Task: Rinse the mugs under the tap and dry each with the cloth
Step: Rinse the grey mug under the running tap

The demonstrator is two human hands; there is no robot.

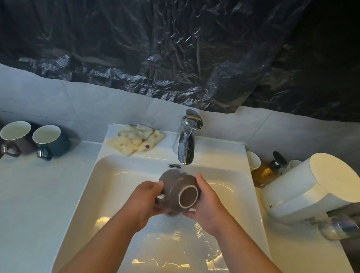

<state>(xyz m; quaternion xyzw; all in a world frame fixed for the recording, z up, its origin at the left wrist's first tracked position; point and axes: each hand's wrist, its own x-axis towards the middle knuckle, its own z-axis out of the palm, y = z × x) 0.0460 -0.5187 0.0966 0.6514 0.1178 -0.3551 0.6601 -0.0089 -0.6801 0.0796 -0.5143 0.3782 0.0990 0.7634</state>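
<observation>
A grey mug (175,187) is held tilted over the white sink (114,180), its base turned towards me, right under the chrome tap (186,141). Water runs from the spout onto it. My left hand (145,198) grips the mug's left side and my right hand (207,200) grips its right side. Two more mugs stand on the left counter: a grey-brown mug (16,136) and a dark teal mug (51,140), both with white insides. A folded cream cloth (136,140) with coloured dots lies on the sink ledge left of the tap.
On the right counter stand a white cylindrical appliance (313,189), an amber soap bottle (266,171) with a black pump, and white cups (253,161). Water pools in the basin. Black plastic sheeting (161,36) covers the wall above.
</observation>
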